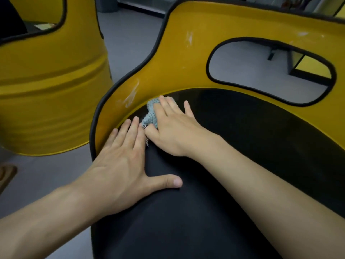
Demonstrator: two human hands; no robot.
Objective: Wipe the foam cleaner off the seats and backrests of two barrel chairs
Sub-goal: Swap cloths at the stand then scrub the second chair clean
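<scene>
A yellow barrel chair with a black seat (242,146) and a curved yellow backrest (186,58) fills the view. White foam streaks (131,95) mark the backrest low on the left, and more foam smears (189,38) sit higher up. My right hand (173,126) presses flat on a grey-blue cloth (151,113) at the seat's back left edge, where seat meets backrest. My left hand (121,165) rests flat on the seat beside it, fingers straight, thumb spread.
A second yellow barrel chair (50,90) stands to the left on the grey floor (128,43). The near chair's backrest has an oval cutout (268,71) edged in black trim. A black-and-yellow furniture piece (308,66) shows through it.
</scene>
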